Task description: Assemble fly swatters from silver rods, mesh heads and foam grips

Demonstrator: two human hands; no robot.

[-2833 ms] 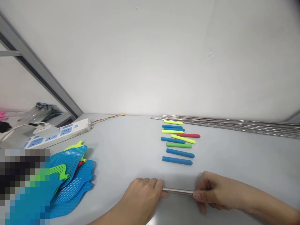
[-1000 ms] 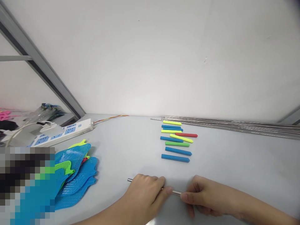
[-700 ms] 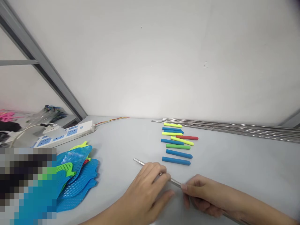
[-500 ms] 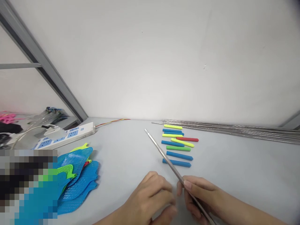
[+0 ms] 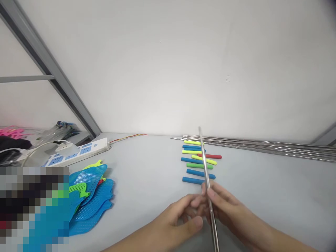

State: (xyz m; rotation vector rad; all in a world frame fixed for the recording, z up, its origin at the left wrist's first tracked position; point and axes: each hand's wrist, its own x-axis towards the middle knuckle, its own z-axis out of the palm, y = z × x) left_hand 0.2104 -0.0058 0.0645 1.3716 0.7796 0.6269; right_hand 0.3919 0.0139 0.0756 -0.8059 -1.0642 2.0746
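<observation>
A slim silver metal rod (image 5: 204, 161), stepped in width like a telescopic tube, points up and away from me. My right hand (image 5: 231, 210) is shut on it, thumb on top and fingers beneath. Close beside the rod is my left hand (image 5: 181, 220), its fingers loosely bent and its thumb apart; nothing shows in it. Whether its fingertips touch the rod or the other hand cannot be made out. Beyond the hands lie several coloured tubes with pointed ends, among them a blue one (image 5: 193, 180), a green one (image 5: 194, 166) and a red one (image 5: 214, 156). The rod partly covers them.
More thin metal rods (image 5: 262, 145) lie along the wall at right. To the left are a pile of perforated blue and green fly-swatter heads (image 5: 91, 206) and a white power strip (image 5: 98, 147) with cables. A grey metal frame (image 5: 65, 91) rises behind it.
The rod has swung from leaning left to nearly straight ahead, its tip now over the tubes. My left hand has turned, its thumb now uppermost, and come closer to my right hand.
</observation>
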